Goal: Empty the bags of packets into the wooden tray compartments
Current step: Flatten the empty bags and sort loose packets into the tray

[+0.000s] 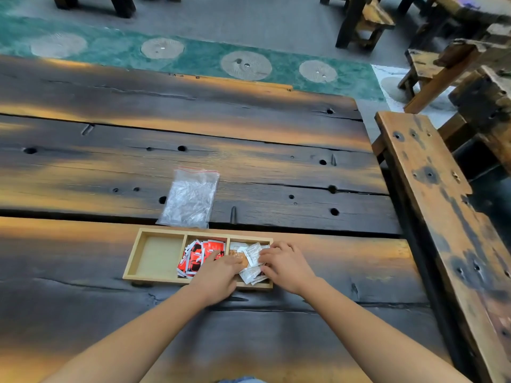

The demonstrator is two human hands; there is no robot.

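Observation:
A wooden tray (132, 261) with three compartments lies on the table in front of me. Its left compartment (159, 255) holds nothing. Red, white and black packets (197, 254) fill the middle one. White and brown packets (253, 254) lie in the right one. My left hand (218, 275) rests across the middle and right compartments, fingers down on the packets. My right hand (284, 265) presses on the white packets from the tray's right end. A clear zip bag (189, 199) of silvery packets lies flat just behind the tray.
The dark plank table (249, 134) stretches far beyond the tray. A wooden bench (431, 194) runs along the table's right side. More benches and stools (365, 20) stand at the back right on the floor.

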